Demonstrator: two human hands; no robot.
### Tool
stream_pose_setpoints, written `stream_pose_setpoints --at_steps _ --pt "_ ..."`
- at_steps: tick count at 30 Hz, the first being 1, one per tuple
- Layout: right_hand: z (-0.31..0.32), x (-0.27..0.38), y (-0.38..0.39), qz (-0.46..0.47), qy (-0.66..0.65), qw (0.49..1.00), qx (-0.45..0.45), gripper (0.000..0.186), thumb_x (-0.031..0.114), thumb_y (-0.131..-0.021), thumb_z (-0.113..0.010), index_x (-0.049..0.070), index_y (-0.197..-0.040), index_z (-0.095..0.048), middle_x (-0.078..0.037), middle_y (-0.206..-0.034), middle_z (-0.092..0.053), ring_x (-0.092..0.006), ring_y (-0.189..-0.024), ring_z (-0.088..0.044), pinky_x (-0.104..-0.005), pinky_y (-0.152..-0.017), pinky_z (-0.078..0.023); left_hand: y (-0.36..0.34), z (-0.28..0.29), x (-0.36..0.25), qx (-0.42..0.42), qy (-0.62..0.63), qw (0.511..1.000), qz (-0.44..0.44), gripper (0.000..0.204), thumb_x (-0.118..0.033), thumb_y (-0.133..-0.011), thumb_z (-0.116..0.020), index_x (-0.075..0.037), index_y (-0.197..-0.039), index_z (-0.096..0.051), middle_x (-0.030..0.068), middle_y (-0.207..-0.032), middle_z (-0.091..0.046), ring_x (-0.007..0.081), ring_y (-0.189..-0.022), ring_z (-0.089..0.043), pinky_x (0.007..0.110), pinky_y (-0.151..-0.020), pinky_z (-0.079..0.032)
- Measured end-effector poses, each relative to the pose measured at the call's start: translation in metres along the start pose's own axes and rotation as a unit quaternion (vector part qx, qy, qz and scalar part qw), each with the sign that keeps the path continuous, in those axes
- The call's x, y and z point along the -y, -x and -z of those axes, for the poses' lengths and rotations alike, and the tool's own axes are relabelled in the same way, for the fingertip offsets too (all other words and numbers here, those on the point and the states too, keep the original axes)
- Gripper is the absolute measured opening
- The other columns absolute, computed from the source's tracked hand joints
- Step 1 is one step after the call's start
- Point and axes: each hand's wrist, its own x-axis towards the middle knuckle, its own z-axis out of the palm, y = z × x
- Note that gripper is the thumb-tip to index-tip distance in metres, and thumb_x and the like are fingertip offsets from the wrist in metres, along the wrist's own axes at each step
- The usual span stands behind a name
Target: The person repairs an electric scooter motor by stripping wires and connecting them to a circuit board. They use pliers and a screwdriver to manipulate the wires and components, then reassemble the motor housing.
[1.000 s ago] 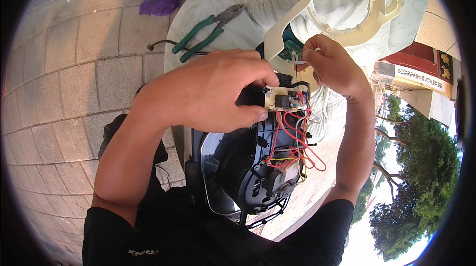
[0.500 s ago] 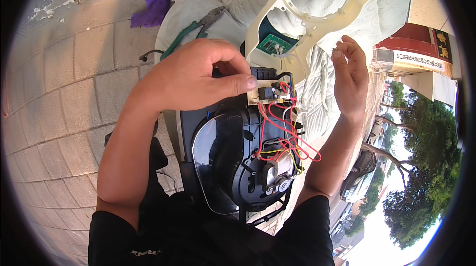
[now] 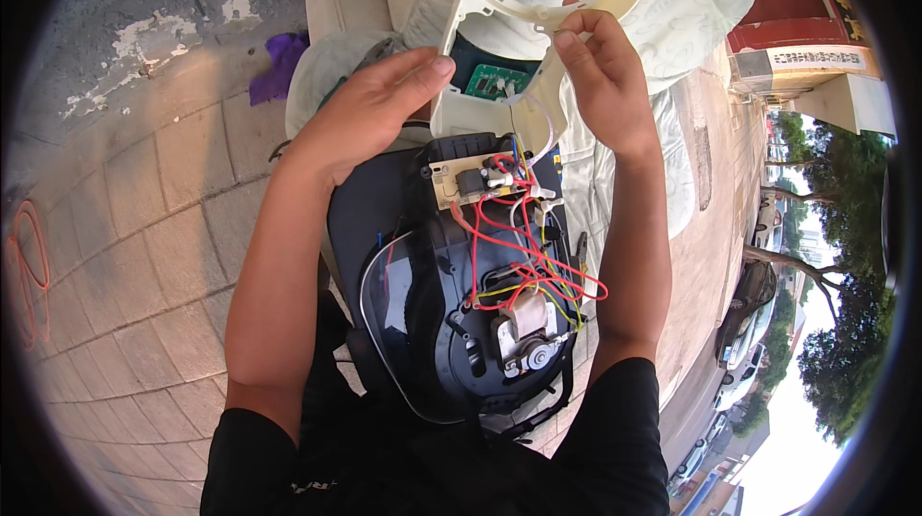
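Both hands are on a cream plastic frame (image 3: 471,118) with a large ring at its far end. My left hand (image 3: 375,110) has its thumb and fingers closed at the frame's left edge. My right hand (image 3: 607,84) pinches the right edge, just below the ring. Through the frame's opening shows a green circuit board (image 3: 495,82). Nearer me sits an opened black appliance body (image 3: 461,338) with a curved clear window. On it are a tan circuit board (image 3: 447,182), tangled red wires (image 3: 526,249) and a motor (image 3: 528,316). A white cable links the frame to the body.
A pale cloth-covered seat (image 3: 629,191) lies under and beyond the frame. Pliers (image 3: 377,53) show partly behind my left hand. A purple cloth (image 3: 280,64) lies at the seat's left. An orange cord (image 3: 29,271) rests on the paving; parked cars (image 3: 744,319) stand far right.
My left hand has gone from the tan board to the frame's left edge. My right hand has come left onto its right edge. The view has also shifted.
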Motion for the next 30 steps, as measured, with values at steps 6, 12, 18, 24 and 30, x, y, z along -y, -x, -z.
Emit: stream_pose_setpoints --at_steps 6,12,18,24,30 --pt "0.005 0.013 0.013 0.133 0.021 0.988 -0.079 0.011 0.011 -0.108 -0.06 0.002 -0.115 -0.058 -0.004 -0.094 -0.062 -0.0112 -0.112 -0.054 -0.0255 -0.093 -0.043 0.007 -0.017 -0.018 -0.003 0.033 0.998 -0.06 0.071 -0.046 -0.103 -0.07 -0.003 -0.156 -0.049 0.015 -0.14 -0.066 0.0219 -0.128 -0.062 0.036 -0.111 -0.046" --pt "0.008 0.033 0.025 0.228 0.009 0.962 -0.15 0.013 0.009 -0.108 -0.06 0.001 -0.118 -0.059 -0.019 -0.125 -0.063 -0.0206 -0.13 -0.056 -0.032 -0.103 -0.044 0.011 -0.037 -0.017 -0.001 0.052 0.991 -0.125 0.067 -0.031 -0.101 -0.077 -0.001 -0.154 -0.049 0.0147 -0.12 -0.073 0.0175 -0.11 -0.068 0.033 -0.098 -0.054" --pt "0.016 0.058 0.035 0.243 0.157 0.934 -0.21 0.016 0.014 -0.107 -0.062 0.0 -0.115 -0.061 -0.023 -0.129 -0.063 -0.0284 -0.131 -0.057 -0.0391 -0.109 -0.044 0.016 -0.044 -0.029 -0.009 0.044 0.984 -0.172 0.063 -0.034 -0.104 -0.071 -0.002 -0.154 -0.05 0.0121 -0.125 -0.072 0.018 -0.117 -0.066 0.035 -0.103 -0.052" --pt "0.019 0.075 0.046 0.195 0.053 0.947 -0.25 0.017 0.014 -0.106 -0.063 -0.001 -0.114 -0.062 -0.023 -0.132 -0.063 -0.0265 -0.133 -0.054 -0.0369 -0.109 -0.041 0.024 -0.041 -0.044 0.005 0.07 0.982 -0.178 0.059 -0.032 -0.105 -0.068 0.0 -0.152 -0.052 0.0097 -0.122 -0.072 0.0175 -0.114 -0.067 0.035 -0.099 -0.053" --pt "0.009 0.073 0.04 0.161 0.025 0.972 -0.171 0.021 0.018 -0.106 -0.064 -0.001 -0.114 -0.063 -0.026 -0.134 -0.066 -0.0281 -0.13 -0.059 -0.0367 -0.109 -0.043 0.052 -0.027 -0.048 -0.001 0.062 0.987 -0.151 0.058 -0.034 -0.102 -0.075 0.003 -0.143 -0.057 0.0092 -0.111 -0.072 0.017 -0.105 -0.069 0.034 -0.097 -0.054"
